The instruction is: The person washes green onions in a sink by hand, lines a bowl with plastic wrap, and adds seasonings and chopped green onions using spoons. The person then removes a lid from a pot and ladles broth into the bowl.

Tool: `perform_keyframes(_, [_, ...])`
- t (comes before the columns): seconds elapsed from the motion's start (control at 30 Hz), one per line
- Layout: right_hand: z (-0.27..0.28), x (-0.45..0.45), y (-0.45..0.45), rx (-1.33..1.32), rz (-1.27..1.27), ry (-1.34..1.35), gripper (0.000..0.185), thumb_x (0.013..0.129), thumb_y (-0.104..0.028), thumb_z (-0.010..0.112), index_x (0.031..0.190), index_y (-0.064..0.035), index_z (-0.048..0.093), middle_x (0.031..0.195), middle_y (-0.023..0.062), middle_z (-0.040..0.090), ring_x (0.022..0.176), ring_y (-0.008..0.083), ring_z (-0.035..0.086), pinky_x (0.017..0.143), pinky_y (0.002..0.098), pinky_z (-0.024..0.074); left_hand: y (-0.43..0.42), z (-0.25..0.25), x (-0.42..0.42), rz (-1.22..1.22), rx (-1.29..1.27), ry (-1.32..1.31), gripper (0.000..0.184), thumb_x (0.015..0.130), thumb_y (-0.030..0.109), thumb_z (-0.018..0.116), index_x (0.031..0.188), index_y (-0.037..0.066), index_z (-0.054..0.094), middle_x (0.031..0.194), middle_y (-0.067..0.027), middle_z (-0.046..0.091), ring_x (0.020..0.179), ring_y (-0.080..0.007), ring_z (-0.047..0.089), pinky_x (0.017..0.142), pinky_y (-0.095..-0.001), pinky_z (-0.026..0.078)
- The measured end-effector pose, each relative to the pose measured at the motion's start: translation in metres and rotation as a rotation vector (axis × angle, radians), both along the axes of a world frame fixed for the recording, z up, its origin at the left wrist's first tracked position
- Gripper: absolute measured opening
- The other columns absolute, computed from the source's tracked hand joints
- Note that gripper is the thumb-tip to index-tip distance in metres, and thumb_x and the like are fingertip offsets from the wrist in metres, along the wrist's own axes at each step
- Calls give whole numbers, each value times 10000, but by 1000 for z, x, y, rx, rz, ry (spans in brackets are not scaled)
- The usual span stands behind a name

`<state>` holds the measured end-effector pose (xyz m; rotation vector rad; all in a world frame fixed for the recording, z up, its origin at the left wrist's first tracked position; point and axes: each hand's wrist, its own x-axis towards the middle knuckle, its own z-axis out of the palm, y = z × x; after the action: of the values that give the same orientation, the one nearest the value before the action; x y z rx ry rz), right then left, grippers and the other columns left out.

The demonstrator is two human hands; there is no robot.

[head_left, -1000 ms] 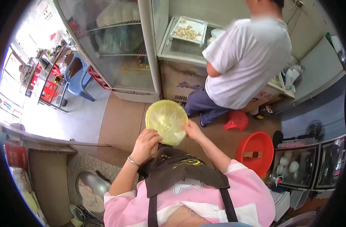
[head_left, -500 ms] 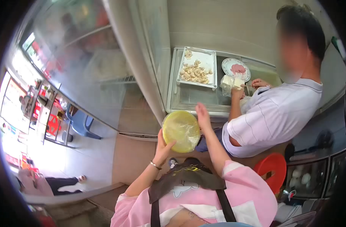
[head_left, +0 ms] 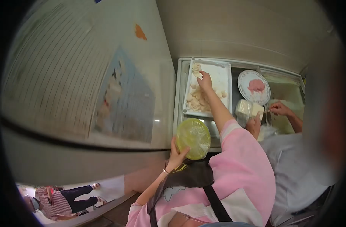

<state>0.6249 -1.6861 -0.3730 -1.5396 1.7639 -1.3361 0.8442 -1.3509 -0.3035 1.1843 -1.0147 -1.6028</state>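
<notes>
My left hand is closed on the rim of a round yellow-green plastic basket, its thumb over the edge. Clear plastic film lies in or over the basket. Over a white rectangular tray, my right hand reaches toward the far left corner, finger and thumb apart. A few folded wontons lie right by those fingertips; whether they touch is hard to tell. A larger heap of wontons covers the near part of the tray, partly hidden by my forearm.
At my right, a co-worker's hands hold pale wrappers and a thin stick. A plate of pink meat filling stands beyond them. A tall cabinet door rises close on my left. Another person is at lower left.
My right hand has moved from beside the basket to the far left part of the tray. The view has turned and come closer to the counter; my left hand still holds the basket.
</notes>
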Motion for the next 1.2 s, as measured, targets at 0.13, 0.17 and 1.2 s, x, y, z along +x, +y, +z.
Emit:
perform_keyframes(0.13, [-12,-10,-67,65,73,223,496,681,-102,637,1165,-56,541,1146,199,532,1092,368,485,943,393,406,-30,-21,-7,78,-62,-86,847,794,60,658,1387,23,54,1319,-200,323,1197,-255,413,945,-366,419])
perform_keyframes(0.17, [-10,-9,-78,89,124,310,502,676,-102,638,1166,-57,541,1148,202,530,1091,364,488,942,396,408,-41,-14,-11,90,-59,-76,847,794,60,658,1387,23,54,1319,-200,323,1197,-255,413,945,-366,419])
perform_keyframes(1.2, [-6,-47,-19,136,462,326,435,750,-179,646,1168,-97,558,1167,136,561,1052,305,542,896,391,435,-83,-19,-34,288,304,519,530,887,78,495,1349,97,236,1302,-108,382,1211,-249,402,934,-439,425])
